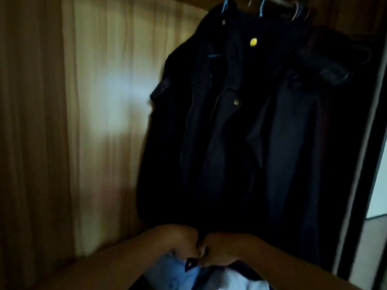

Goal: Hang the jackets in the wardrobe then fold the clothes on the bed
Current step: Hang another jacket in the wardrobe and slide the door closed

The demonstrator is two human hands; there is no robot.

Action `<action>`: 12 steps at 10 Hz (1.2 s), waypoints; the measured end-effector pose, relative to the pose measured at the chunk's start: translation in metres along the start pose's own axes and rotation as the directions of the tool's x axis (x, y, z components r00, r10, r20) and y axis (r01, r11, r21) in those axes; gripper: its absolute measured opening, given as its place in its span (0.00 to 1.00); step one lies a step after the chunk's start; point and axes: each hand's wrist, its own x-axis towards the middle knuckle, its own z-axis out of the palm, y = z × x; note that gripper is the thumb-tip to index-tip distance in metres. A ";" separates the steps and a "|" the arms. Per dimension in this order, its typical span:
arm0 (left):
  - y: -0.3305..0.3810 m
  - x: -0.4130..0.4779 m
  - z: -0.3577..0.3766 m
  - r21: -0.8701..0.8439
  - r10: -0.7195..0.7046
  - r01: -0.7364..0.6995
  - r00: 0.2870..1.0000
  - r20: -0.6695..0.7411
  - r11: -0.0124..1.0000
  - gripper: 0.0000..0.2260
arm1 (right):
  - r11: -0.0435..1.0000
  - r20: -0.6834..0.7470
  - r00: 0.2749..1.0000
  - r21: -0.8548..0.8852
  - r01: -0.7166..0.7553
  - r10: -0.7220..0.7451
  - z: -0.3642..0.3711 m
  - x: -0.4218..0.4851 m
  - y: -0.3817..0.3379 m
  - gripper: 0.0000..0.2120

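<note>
**Jacket hem: both hands working at the bottom fastening**

Dark jacket (pixel 219 143) is hanging directly above the grip from a blue hanger (pixel 225 5) at the top of the wardrobe, so the hanging step is looking done for this one. Left hand (pixel 180 239) and right hand (pixel 224 250) are meeting knuckle to knuckle at its lower front edge. Right hand is pinching a small snap tab (pixel 190 264), which is sticking out just below the grip. Left hand is curling its fingers on the hem beside it, though blur is hiding how much cloth it is taking.

Judgement: the hands are bringing the front edges together to fasten or straighten them, so that the garment hangs square.

A second dark jacket (pixel 314 122) is hanging up and right of the grip on another blue hanger (pixel 261 9). Pale blue cloth (pixel 173 273) is showing under the hands; cannot tell what it is.

Room: a wood-grain wardrobe panel (pixel 104 101) is filling the space left of and above the grip, catching a patch of light. A dark door frame (pixel 366 143) is running down the far right. Lighting is dim.
</note>
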 end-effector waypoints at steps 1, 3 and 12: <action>0.000 -0.008 0.021 0.050 0.097 -0.098 0.995 0.033 0.994 0.19 | 0.998 -0.010 0.999 0.041 0.044 -0.044 0.012 -0.009 0.008 0.17; 0.026 -0.039 0.048 0.009 -0.011 0.011 1.000 0.009 1.000 0.19 | 0.980 0.049 0.999 0.198 -0.003 -0.007 0.041 -0.044 0.058 0.14; 0.326 0.036 0.077 -0.648 0.014 -0.293 0.917 -0.399 0.703 0.17 | 0.975 -0.098 0.974 0.106 -0.195 0.206 0.126 -0.225 0.326 0.23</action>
